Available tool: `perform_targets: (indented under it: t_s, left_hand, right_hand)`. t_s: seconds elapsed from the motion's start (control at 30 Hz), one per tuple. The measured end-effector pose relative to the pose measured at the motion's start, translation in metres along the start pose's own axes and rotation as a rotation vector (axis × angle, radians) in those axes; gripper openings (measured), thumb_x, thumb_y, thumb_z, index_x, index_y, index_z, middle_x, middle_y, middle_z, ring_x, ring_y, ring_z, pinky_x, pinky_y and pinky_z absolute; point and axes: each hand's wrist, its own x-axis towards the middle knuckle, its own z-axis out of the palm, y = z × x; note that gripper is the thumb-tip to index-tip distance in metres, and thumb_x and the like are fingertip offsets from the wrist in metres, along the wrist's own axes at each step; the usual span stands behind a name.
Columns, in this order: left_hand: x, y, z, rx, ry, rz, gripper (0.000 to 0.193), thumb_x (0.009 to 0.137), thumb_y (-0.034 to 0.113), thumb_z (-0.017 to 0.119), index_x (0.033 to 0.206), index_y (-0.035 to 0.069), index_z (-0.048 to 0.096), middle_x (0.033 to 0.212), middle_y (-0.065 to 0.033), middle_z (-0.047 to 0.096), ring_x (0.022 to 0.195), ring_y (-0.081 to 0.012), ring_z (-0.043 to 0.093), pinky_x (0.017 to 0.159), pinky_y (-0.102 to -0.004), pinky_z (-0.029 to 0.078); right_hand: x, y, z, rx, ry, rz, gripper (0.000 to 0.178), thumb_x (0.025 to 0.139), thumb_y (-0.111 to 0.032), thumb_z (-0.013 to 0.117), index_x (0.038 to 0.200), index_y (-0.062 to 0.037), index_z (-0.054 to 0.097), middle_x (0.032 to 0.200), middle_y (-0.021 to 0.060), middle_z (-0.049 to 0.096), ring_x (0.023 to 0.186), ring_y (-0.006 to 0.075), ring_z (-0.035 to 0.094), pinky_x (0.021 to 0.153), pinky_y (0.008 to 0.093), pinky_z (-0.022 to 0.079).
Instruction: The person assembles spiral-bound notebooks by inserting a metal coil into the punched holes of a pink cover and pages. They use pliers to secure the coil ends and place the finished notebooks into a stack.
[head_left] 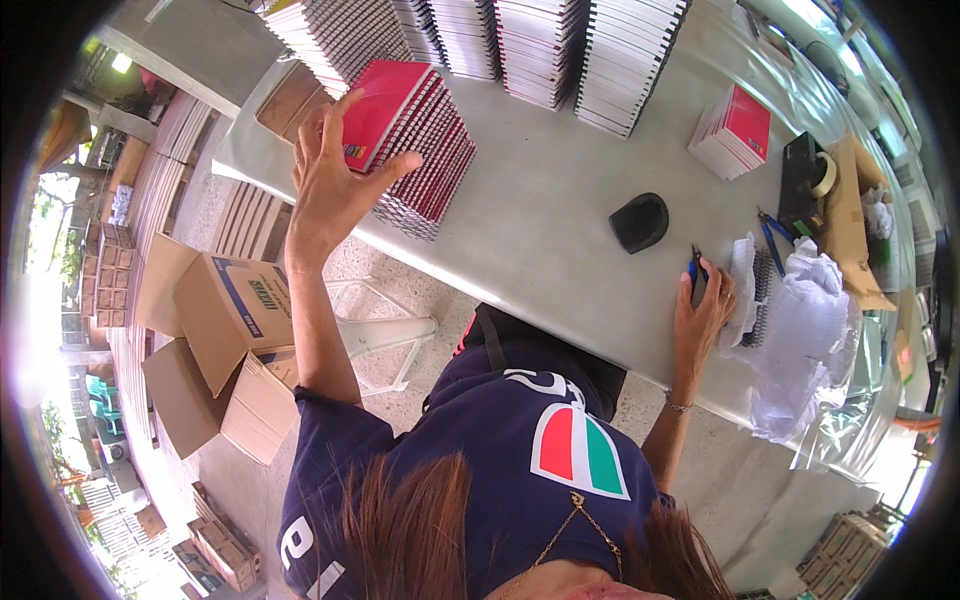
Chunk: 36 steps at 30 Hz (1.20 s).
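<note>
A stack of red spiral notebooks [400, 110] stands near the table's left front edge, spiral bindings facing right. My left hand [335, 180] is at the stack's left corner, fingers and thumb spread, fingertips over the top cover; whether it touches cannot be made out. At the right, my right hand [705, 305] rests low at the table, fingers closed round small blue-handled pliers [696, 264] with a dark tip pointing away from me. Just beyond lies a black rounded pad [639, 222]. The palm side of my right hand is hidden.
Tall piles of spiral notebooks [540, 50] line the table's [540, 190] far side. To the right are a small red-topped stack [735, 132], a black tape dispenser [803, 185], another blue-handled tool [774, 238] and crumpled white paper [805, 320]. An open cardboard box [235, 310] stands left, below table level.
</note>
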Motion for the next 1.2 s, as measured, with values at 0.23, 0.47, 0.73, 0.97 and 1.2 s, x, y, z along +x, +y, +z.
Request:
perform_targets:
  t_s: [0.23, 0.47, 0.73, 0.97, 1.2]
  left_hand:
    - [0.0, -0.003, 0.0, -0.088, -0.013, 0.031, 0.086, 0.073, 0.051, 0.082, 0.142, 0.017, 0.045, 0.135, -0.0167, 0.037, 0.132, -0.0343, 0.037, 0.109, -0.045, 0.039]
    - [0.0, 0.0, -0.003, -0.041, -0.054, -0.014, 0.086, 0.075, 0.051, 0.08, 0.145, 0.017, 0.042, 0.143, -0.0203, 0.033, 0.137, -0.0397, 0.031, 0.112, -0.0482, 0.034]
    - [-0.022, 0.051, -0.007, -0.008, 0.396, 0.336, 0.068, 0.078, 0.027, 0.081, 0.138, 0.013, 0.051, 0.149, -0.0186, 0.032, 0.138, -0.0367, 0.03, 0.112, -0.0513, 0.03]
    - [-0.047, 0.107, 0.071, -0.367, 0.165, 0.433, 0.038, 0.079, 0.009, 0.078, 0.115, 0.008, 0.067, 0.134, -0.0156, 0.045, 0.129, -0.0341, 0.039, 0.104, -0.0453, 0.037]
    - [-0.043, 0.151, 0.115, -0.725, -0.107, 0.478, 0.037, 0.086, 0.006, 0.072, 0.121, 0.007, 0.063, 0.132, -0.0167, 0.047, 0.125, -0.0309, 0.045, 0.105, -0.0434, 0.037]
  right_hand:
    - [0.0, -0.004, -0.003, 0.004, -0.008, 0.005, 0.036, 0.09, -0.02, 0.065, 0.123, -0.0071, 0.059, 0.123, 0.0182, 0.055, 0.116, 0.0367, 0.049, 0.102, 0.0489, 0.034]
    - [-0.001, -0.005, -0.004, 0.069, -0.014, 0.027, 0.035, 0.089, -0.019, 0.068, 0.121, -0.0061, 0.06, 0.12, 0.0185, 0.056, 0.117, 0.0369, 0.048, 0.101, 0.0472, 0.036]
    - [0.129, 0.021, -0.02, 0.362, 0.083, 0.098, 0.034, 0.091, -0.026, 0.067, 0.116, -0.0042, 0.064, 0.106, 0.0179, 0.063, 0.099, 0.034, 0.06, 0.089, 0.0393, 0.047]
    - [0.254, 0.082, 0.047, 0.754, -0.023, 0.336, 0.064, 0.085, -0.044, 0.073, 0.109, 0.0137, 0.059, 0.093, 0.028, 0.066, 0.092, 0.0305, 0.068, 0.079, 0.0385, 0.053]
    - [0.247, 0.096, 0.028, 0.456, 0.285, 0.347, 0.03, 0.085, -0.027, 0.075, 0.099, -0.0017, 0.065, 0.089, 0.0084, 0.068, 0.08, 0.0169, 0.066, 0.07, 0.0329, 0.053]
